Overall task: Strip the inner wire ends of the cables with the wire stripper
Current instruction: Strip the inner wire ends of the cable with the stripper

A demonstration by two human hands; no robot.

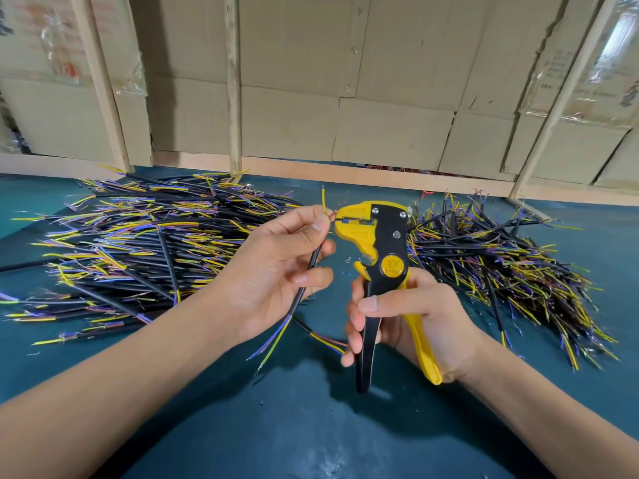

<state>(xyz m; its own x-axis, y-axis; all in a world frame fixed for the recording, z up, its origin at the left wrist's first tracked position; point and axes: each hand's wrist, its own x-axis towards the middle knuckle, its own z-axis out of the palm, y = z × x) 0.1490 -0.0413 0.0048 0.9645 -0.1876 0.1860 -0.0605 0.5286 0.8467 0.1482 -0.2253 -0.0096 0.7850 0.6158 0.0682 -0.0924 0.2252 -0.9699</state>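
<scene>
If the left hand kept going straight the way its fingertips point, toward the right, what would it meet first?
Most likely the yellow head of the wire stripper. The left hand pinches a black cable with an inner wire already at the stripper's mouth, so hardly any gap remains. Depth from one view is uncertain.

The right hand (411, 316) hides part of the wire stripper's (383, 257) handles; wall-label print is blurred.

I count 2 hands (276, 267), 1 stripper (383, 257), 1 held cable (304, 288), 2 cable piles (138, 243) and 1 table (311, 426)
</scene>
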